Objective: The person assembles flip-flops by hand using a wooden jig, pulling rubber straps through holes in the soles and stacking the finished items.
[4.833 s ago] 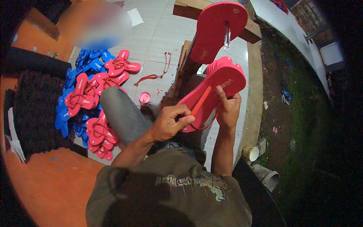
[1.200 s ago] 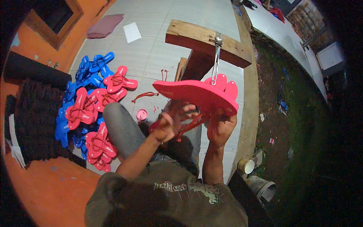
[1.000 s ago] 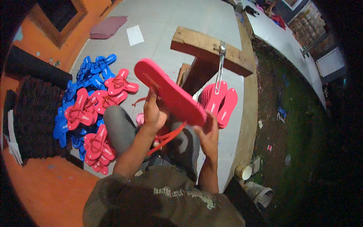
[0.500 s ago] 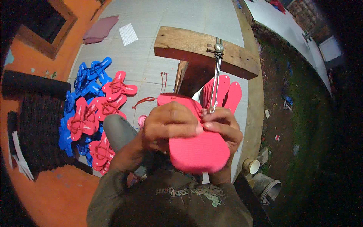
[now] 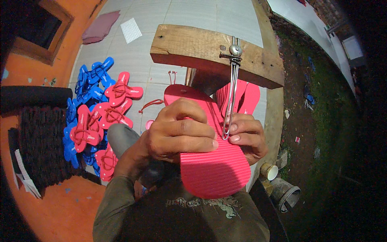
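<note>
A pink flip-flop sole (image 5: pixel 213 173) is tilted in front of me, ribbed face up. My left hand (image 5: pixel 183 131) is closed round its left edge, with the thumb out of sight. My right hand (image 5: pixel 248 137) grips the right edge with bent fingers beside the looped end of a long metal wire hook (image 5: pixel 231 97). That hook is fixed to a wooden beam (image 5: pixel 193 44) and its tip lies over the sole's middle. A red cord strap (image 5: pixel 151 104) sticks out left of the sole near its far end. The sole's underside is hidden.
Pink flip-flops (image 5: pixel 84 129) and blue flip-flops (image 5: pixel 90 92) lie heaped on the left, near my knee (image 5: pixel 121 135). Behind the hook stand several pink soles (image 5: pixel 250 97). A white sheet (image 5: pixel 131 30) lies on the tiled floor. Right of me are a bucket (image 5: pixel 288 195) and a floor edge.
The sole has come nearer to me, and the hook's tip now reaches farther down over it. My right hand has shifted slightly right and nearer. My left hand still holds the sole.
</note>
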Motion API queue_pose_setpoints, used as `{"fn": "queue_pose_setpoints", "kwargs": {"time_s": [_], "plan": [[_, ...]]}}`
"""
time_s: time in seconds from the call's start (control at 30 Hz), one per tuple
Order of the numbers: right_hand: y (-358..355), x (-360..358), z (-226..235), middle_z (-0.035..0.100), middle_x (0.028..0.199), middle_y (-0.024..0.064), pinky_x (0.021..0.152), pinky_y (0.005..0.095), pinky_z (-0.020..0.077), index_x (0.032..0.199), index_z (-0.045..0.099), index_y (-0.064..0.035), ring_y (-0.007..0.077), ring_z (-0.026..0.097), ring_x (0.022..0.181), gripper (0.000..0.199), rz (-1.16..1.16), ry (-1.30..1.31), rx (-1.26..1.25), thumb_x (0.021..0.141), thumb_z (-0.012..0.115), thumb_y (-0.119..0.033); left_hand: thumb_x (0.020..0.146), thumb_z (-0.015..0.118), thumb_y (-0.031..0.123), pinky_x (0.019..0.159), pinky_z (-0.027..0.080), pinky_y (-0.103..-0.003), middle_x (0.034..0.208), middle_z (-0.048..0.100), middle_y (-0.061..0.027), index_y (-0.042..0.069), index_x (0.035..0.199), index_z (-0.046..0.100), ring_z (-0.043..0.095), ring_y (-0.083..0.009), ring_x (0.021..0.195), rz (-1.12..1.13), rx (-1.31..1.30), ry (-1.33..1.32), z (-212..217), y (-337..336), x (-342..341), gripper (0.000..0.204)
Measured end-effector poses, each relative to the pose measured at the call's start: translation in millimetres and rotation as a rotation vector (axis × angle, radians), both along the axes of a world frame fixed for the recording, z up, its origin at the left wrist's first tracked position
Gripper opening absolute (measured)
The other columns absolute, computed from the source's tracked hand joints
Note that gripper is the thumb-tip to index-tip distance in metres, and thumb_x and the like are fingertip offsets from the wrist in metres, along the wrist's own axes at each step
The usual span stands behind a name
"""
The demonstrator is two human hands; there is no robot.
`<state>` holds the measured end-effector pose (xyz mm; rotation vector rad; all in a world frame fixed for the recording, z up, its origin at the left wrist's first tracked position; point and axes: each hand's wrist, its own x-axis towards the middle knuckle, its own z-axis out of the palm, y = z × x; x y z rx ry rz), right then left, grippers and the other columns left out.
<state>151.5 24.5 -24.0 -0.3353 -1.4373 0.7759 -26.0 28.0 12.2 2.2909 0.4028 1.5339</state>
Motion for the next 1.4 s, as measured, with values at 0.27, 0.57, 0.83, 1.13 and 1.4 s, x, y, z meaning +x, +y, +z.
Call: {"fn": "queue_pose_setpoints", "kwargs": {"time_s": [0.27,0.57,0.83,1.13,1.4], "plan": [[-8,-6,16,0.057,0.078,0.0121,0.067,0.0345,0.0469,0.079,0.058,-0.0006,0.0229,0.057,0.075,0.015,-0.167,0.0,-0.237,0.073,0.065,-0.011,0.061,0.069,0.02,0.067,0.038,-0.036,0.082,0.051,-0.012,0.003,0.089,0.056,0.046,-0.0261,0.075,0.381,-0.121,-0.086,-3,-13,9,0.035],[18,-21,-3,0.058,0.061,0.0062,0.049,0.026,0.0408,0.07,0.054,-0.0009,0.0113,0.053,0.053,0.018,-0.625,-0.347,-0.527,0.081,0.06,-0.014,0.06,0.077,0.028,0.071,0.036,-0.035,0.083,0.045,-0.0104,0.003,0.091,0.045,0.043,-0.0237,0.077,1.095,-0.24,-0.232,-37,16,13,0.051],[-35,-55,-92,0.062,0.078,0.0113,0.064,0.0259,0.0466,0.098,0.057,0.0034,0.0159,0.058,0.066,0.023,-0.287,-0.677,-0.55,0.08,0.057,-0.01,0.08,0.061,0.021,0.064,0.041,-0.023,0.076,0.054,-0.0019,0.001,0.083,0.051,0.05,-0.0094,0.072,0.423,-1.007,-0.424,-124,-28,2,0.022],[-79,-42,-97,0.061,0.083,0.0072,0.067,0.0289,0.0448,0.094,0.057,-0.0007,0.0142,0.055,0.073,0.027,0.031,-0.525,-0.816,0.076,0.064,-0.019,0.08,0.061,0.02,0.066,0.044,-0.023,0.076,0.057,-0.0028,0.001,0.085,0.053,0.053,-0.0102,0.068,0.153,-1.351,-0.682,-140,-73,12,0.021],[-107,6,-59,0.063,0.073,0.0142,0.061,0.0302,0.0477,0.118,0.044,-0.0061,0.0174,0.063,0.068,0.033,-0.062,-0.967,-0.721,0.086,0.048,-0.013,0.082,0.054,0.01,0.052,0.042,-0.021,0.068,0.056,-0.0056,0.006,0.094,0.038,0.051,-0.0087,0.057,0.078,-1.458,-0.154,-115,-107,-14,0.02]]}}
